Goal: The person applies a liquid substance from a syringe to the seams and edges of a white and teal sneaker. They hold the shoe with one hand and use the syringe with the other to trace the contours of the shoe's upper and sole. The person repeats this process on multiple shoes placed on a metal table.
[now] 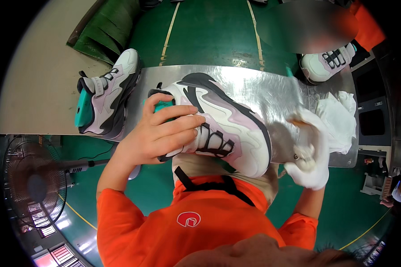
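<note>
A white, pale pink and black sneaker (236,115) lies tilted in front of me, at the near edge of a metal-topped table, its toe to the right. My left hand (167,129), bare, grips it round the collar and tongue, beside the black elastic laces. A teal insert (165,109) fills the shoe's opening. To the right of the toe, apart from it, is my right hand (309,151) in a white glove, smeared by motion. Its fingers curl round something small and pale with a shiny spot, which I cannot make out.
A matching sneaker (107,95) with a teal insert stands at the left. Another sneaker (327,64) sits at the far right near a person's orange sleeve (369,26). White crumpled cloth (336,120) lies on the metal tabletop (272,91). A fan (35,182) stands at the left.
</note>
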